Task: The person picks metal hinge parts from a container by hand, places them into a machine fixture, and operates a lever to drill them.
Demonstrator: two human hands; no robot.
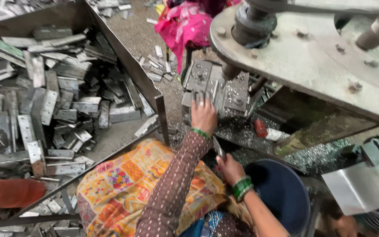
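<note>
My left hand point(203, 115), in a dotted brown sleeve with a green bangle, reaches forward onto the grey die block point(233, 94) of a press. Its fingertips grip a small flat metal plate point(199, 97) lying on the block. My right hand point(228, 167), with green bangles at the wrist, is nearer to me beside a dark blue bucket point(286, 195). It holds a narrow metal strip point(218, 148) that points up toward my left wrist.
A large sheet-metal bin point(123, 61) at left holds several grey punched plates point(44, 109). The press's heavy round plate point(312, 61) overhangs the upper right. A patterned cloth point(123, 184) covers my lap. Metal chips litter the machine bed point(312, 156). An orange-clad limb point(9, 192) is at far left.
</note>
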